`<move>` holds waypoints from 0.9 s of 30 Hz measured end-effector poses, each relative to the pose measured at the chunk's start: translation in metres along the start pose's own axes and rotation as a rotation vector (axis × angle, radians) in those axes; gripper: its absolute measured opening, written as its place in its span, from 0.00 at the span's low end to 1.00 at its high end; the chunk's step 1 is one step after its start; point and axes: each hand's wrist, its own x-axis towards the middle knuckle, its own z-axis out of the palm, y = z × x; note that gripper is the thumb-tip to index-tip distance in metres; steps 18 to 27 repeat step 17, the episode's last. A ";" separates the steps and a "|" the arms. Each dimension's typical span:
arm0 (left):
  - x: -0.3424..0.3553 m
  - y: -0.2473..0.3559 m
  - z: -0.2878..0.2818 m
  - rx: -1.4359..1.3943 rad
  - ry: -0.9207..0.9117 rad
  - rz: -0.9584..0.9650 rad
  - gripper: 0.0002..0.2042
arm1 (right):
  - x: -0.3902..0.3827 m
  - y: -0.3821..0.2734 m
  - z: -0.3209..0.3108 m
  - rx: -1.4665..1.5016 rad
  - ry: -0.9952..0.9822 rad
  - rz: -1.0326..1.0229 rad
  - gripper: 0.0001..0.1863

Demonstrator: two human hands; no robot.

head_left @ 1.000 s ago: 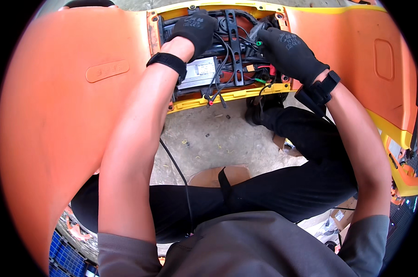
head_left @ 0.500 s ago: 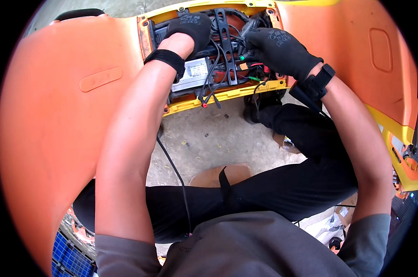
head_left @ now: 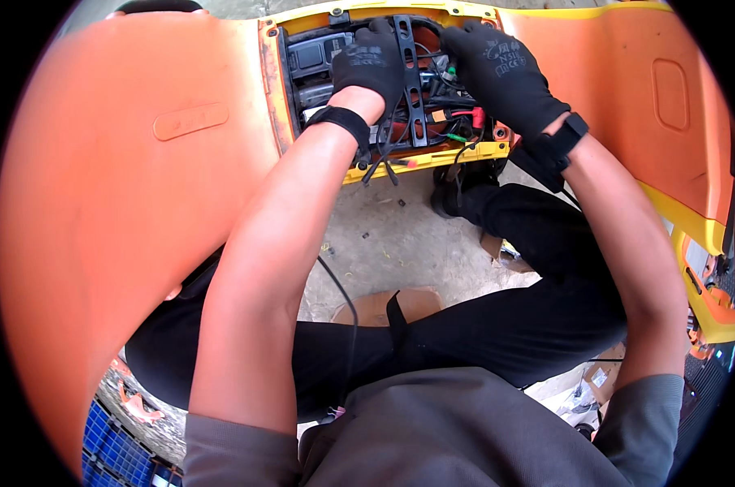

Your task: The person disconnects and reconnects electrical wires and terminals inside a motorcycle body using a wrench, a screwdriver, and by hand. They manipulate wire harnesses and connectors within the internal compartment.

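My left hand (head_left: 371, 66), in a black glove, is over the middle of an open bay in an orange and yellow body, just left of a black slotted bracket (head_left: 410, 81). Its fingers are bent, with the tips hidden. Right of the bracket, my gloved right hand (head_left: 501, 81) curls its fingers over the wiring at the far right corner; whatever lies between them is hidden. Near it are a green connector (head_left: 450, 73), a red connector (head_left: 478, 118) and black wires. Several loose black cables (head_left: 381, 162) hang over the front edge below my left hand.
Orange panels (head_left: 132, 178) flank the bay on both sides, and a yellow rim (head_left: 457, 154) runs along its front. A black cable (head_left: 341, 284) crosses above the concrete floor (head_left: 376, 243). Cardboard (head_left: 420, 306) lies between my legs. Blue crates (head_left: 124, 446) stand at lower left.
My left hand has moved right toward the bracket, uncovering a dark module at the bay's left. My right hand has shifted slightly, and the red connector shows more. The view has shifted a little.
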 end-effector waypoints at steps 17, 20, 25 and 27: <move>-0.073 0.019 0.028 -1.226 -0.263 0.224 0.11 | -0.082 -0.046 -0.025 0.245 -0.410 0.018 0.26; -0.073 0.019 0.028 -1.226 -0.263 0.224 0.11 | -0.082 -0.046 -0.025 0.245 -0.410 0.018 0.26; -0.073 0.019 0.028 -1.226 -0.263 0.224 0.11 | -0.082 -0.046 -0.025 0.245 -0.410 0.018 0.26; -0.073 0.019 0.028 -1.226 -0.263 0.224 0.11 | -0.082 -0.046 -0.025 0.245 -0.410 0.018 0.26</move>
